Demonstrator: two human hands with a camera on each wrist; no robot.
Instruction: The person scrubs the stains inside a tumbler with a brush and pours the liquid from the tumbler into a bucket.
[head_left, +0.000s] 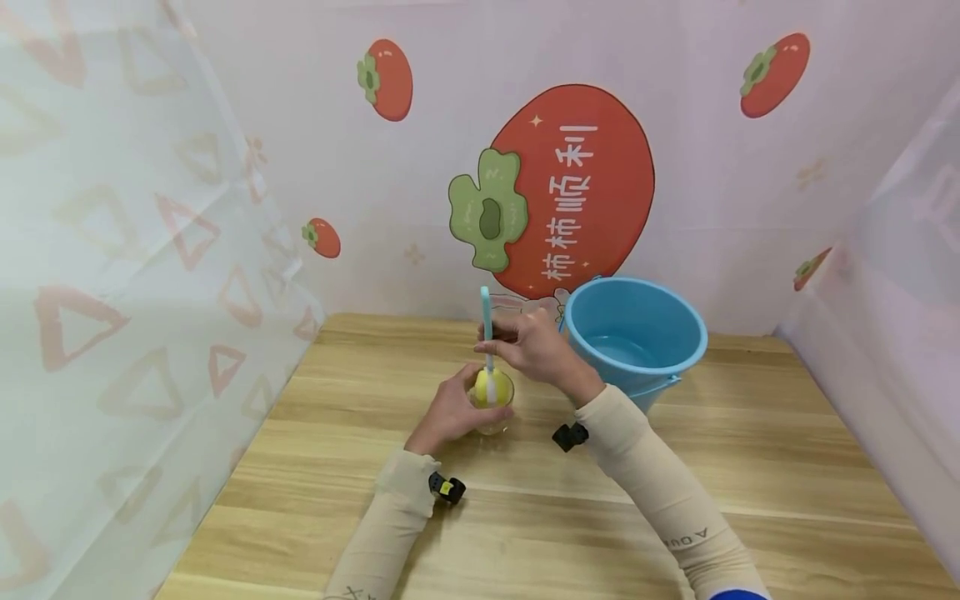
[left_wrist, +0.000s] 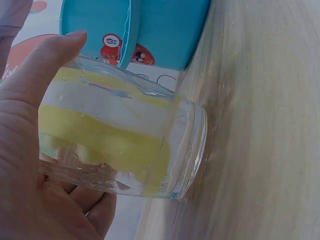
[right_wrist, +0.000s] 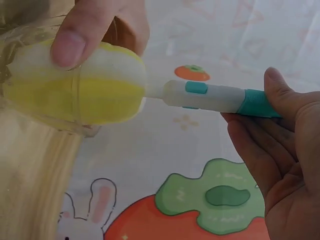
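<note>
A clear glass (left_wrist: 187, 145) stands on the table with its base on the wood, wet drops on its side. My left hand (head_left: 452, 408) grips it around the side. Inside the glass sits the yellow and white sponge head of a cup brush (right_wrist: 107, 102), its top end sticking out of the rim. My right hand (head_left: 538, 346) pinches the brush's teal and white handle (right_wrist: 215, 97) between thumb and fingers, above the glass. In the head view the handle points upward. My left fingers hide part of the glass.
A blue bucket (head_left: 592, 321) with a handle stands behind and right of the glass, near my right forearm. Wooden tabletop (head_left: 315, 467) spreads around the hands. Printed sheets (head_left: 420, 183) with persimmon pictures hang at the back and sides.
</note>
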